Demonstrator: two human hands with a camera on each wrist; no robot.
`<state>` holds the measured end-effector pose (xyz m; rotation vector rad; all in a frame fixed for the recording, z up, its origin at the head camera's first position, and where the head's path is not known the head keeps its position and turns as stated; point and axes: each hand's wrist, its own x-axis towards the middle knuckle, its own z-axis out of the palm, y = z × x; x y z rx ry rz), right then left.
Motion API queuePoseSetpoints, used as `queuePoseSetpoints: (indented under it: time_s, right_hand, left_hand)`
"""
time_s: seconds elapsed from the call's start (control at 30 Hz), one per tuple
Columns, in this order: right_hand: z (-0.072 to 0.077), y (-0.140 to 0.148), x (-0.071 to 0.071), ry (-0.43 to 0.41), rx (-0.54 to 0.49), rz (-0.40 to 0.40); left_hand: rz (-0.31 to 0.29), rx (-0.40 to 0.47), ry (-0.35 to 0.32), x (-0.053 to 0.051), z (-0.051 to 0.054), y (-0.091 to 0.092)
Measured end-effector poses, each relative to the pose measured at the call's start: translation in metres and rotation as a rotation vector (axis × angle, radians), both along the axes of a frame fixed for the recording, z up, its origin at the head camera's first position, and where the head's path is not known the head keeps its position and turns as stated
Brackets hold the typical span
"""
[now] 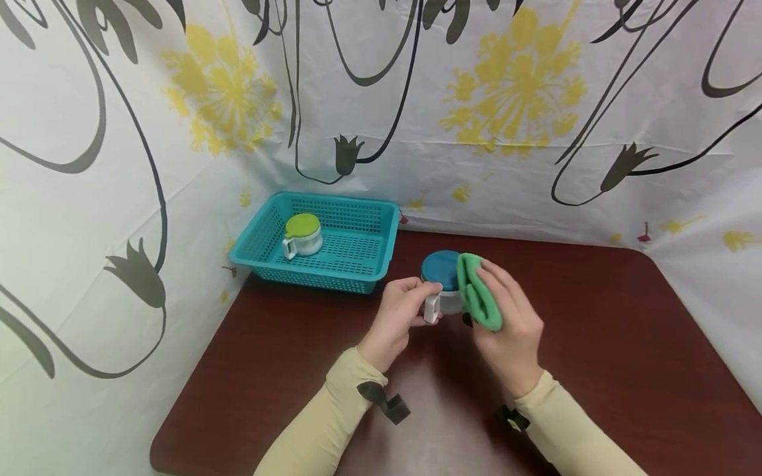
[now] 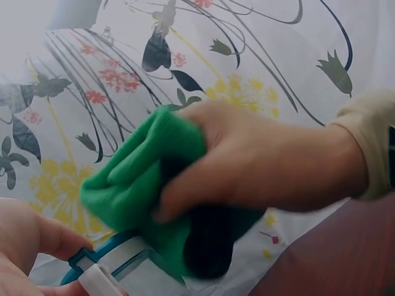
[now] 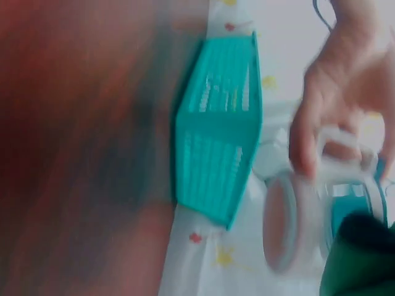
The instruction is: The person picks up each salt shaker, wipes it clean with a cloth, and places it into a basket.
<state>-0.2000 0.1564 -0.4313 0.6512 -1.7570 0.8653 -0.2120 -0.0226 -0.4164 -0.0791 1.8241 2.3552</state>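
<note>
A clear jar with a blue lid [image 1: 441,270] is held up over the table by its white handle [image 1: 432,309], pinched between the thumb and fingers of my left hand [image 1: 395,320]. My right hand [image 1: 510,324] grips a folded green cloth [image 1: 479,294] against the jar's right side. In the left wrist view the cloth [image 2: 142,172] is beside the lid, with the right hand [image 2: 259,154] blurred around it. The right wrist view shows the jar [image 3: 302,222] tilted, its handle in the left hand [image 3: 352,92].
At the back left of the dark red table [image 1: 595,330] stands a turquoise basket [image 1: 357,254]. Inside it, on the left, is a clear jar with a green lid [image 1: 302,225]. A patterned white sheet [image 1: 417,178] hangs behind the table and at both sides.
</note>
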Motion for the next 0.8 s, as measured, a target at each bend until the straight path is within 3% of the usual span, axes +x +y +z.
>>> queuePoseSetpoints:
  time_s: [0.17,0.57,0.7,0.8]
  right_hand:
    - [-0.016,-0.013,0.0,-0.033,0.084,-0.044]
    - [-0.025,-0.015,-0.002,-0.065,0.125,-0.117]
    - [-0.031,-0.013,0.0,-0.127,0.109,-0.14]
    - [-0.039,-0.012,0.001,-0.231,0.082,-0.146]
  left_hand:
    - [0.031,-0.009,0.008,0.002,0.0,0.0]
    - [0.054,0.003,0.029,0.002,0.003,0.0]
    - [0.048,0.015,0.027,0.004,0.004,0.001]
    - [0.047,0.025,0.027,0.005,0.005,0.0]
